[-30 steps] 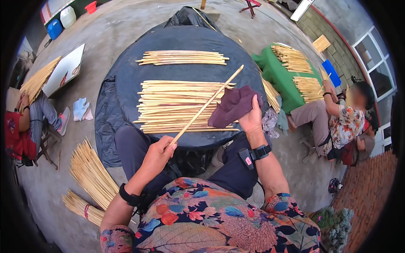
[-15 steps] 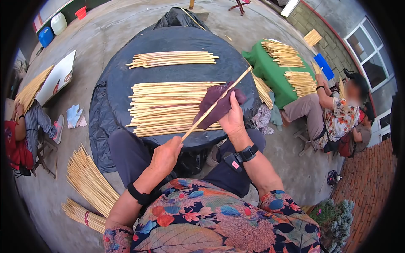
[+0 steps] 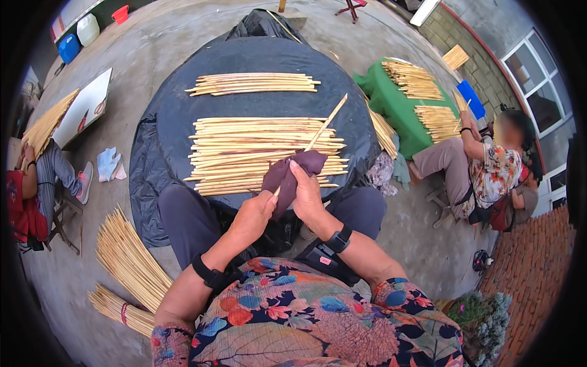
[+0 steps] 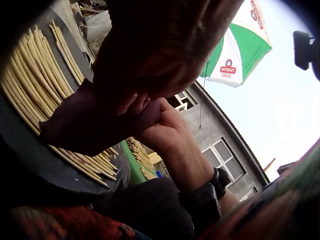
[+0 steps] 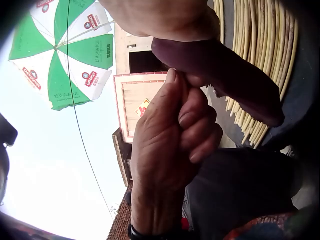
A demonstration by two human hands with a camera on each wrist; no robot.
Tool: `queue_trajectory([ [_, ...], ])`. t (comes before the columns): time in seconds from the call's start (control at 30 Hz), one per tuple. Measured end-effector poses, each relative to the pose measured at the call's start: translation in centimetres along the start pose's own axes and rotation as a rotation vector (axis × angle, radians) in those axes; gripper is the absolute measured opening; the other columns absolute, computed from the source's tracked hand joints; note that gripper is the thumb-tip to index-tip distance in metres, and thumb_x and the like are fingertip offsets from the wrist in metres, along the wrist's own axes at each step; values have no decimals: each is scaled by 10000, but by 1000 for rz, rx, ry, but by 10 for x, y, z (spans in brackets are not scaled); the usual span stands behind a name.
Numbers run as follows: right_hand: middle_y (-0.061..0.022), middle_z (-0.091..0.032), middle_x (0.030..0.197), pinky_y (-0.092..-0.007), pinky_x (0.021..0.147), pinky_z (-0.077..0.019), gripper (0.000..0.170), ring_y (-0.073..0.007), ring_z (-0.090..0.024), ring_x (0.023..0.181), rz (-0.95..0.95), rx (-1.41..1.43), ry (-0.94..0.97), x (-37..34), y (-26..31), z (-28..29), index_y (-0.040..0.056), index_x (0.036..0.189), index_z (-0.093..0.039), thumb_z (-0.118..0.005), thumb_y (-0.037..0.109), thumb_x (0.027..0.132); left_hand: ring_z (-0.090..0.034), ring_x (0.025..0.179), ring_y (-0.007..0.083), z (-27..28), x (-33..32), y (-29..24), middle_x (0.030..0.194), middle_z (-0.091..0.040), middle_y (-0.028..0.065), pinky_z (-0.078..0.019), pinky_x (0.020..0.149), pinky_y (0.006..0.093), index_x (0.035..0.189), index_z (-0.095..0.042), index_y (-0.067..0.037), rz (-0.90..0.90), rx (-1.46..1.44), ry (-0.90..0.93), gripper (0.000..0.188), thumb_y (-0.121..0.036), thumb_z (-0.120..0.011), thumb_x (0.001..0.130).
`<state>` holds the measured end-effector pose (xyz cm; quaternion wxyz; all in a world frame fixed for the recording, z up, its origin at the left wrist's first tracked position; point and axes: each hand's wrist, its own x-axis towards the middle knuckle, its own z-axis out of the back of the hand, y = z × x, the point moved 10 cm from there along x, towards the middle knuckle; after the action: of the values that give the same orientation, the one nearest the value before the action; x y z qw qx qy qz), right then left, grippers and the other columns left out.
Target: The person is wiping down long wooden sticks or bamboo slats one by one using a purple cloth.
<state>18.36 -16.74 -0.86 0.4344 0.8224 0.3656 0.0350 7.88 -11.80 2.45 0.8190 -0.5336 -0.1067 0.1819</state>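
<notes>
Close together over the lap, both hands work at one peeled, pale stick (image 3: 327,120) that slants up and away over the table. Its near end is pinched by my left hand (image 3: 254,214), fingers curled in the right wrist view. A dark purple cloth (image 3: 287,177) wraps the stick just beyond that hand. My right hand (image 3: 307,194) grips the cloth around the stick, its thumb on top. In the left wrist view the cloth (image 4: 75,125) hangs out past the hands, and its folds hide the stick's middle. Beneath lies a wide row of similar sticks (image 3: 244,147).
A round table (image 3: 177,116) covered in black plastic carries a second, smaller row of sticks (image 3: 254,83). Stick bundles (image 3: 131,254) lie on the ground at left. Seated people (image 3: 498,174) work at both sides, one by a green-covered table (image 3: 373,85).
My right hand has drawn the cloth from farther up the stick down beside my left hand. The cloth, loosely spread against the stick before, is now folded round it.
</notes>
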Motion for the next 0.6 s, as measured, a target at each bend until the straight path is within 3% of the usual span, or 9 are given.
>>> queue_trajectory([
  [0.07,-15,-564,877,-267,747,-447,176,-116,-546,811,33,-8,-43,15,13,2,54,961,-526,-558,164,826,-415,512,186,5,0,-4,565,-435,68,-366,516,309,795,-466,-10,-5,23,-5,213,-176,-395,907],
  [0.17,-39,-578,896,-286,749,-456,150,-142,-563,813,146,85,-51,50,42,18,47,940,-537,-539,153,833,-438,516,246,14,-5,-12,573,-454,106,-371,518,327,797,-464,-9,-37,84,-3,194,-170,-421,896],
  [0.27,-62,-581,907,-309,747,-465,147,-172,-569,825,187,109,-203,77,72,58,47,937,-538,-537,153,835,-454,534,303,23,-24,-8,591,-471,143,-379,524,341,806,-467,-7,-28,146,35,182,-167,-440,888],
  [0.33,-68,-579,906,-325,744,-471,163,-189,-574,819,150,118,-122,84,81,61,44,944,-529,-537,169,839,-460,545,326,22,-35,0,601,-478,158,-383,527,345,812,-471,-6,6,168,68,179,-167,-445,886],
  [0.47,-82,-571,951,-370,805,-461,188,-207,-560,883,169,91,-137,70,79,54,37,973,-505,-509,188,861,-463,528,282,18,-44,7,584,-464,141,-380,523,333,819,-482,-8,48,107,63,173,-162,-442,886],
  [0.53,-68,-571,890,-353,710,-493,203,-188,-572,812,146,82,-82,54,72,30,46,960,-498,-512,223,863,-466,520,254,15,-37,9,573,-454,128,-377,520,324,817,-485,-9,58,105,68,171,-160,-442,886],
  [0.6,-47,-556,904,-307,745,-467,244,-159,-555,830,100,52,-8,39,46,6,47,1001,-484,-520,244,861,-421,465,146,14,-26,3,542,-418,54,-346,457,274,801,-481,-29,-34,28,3,182,-172,-427,899],
])
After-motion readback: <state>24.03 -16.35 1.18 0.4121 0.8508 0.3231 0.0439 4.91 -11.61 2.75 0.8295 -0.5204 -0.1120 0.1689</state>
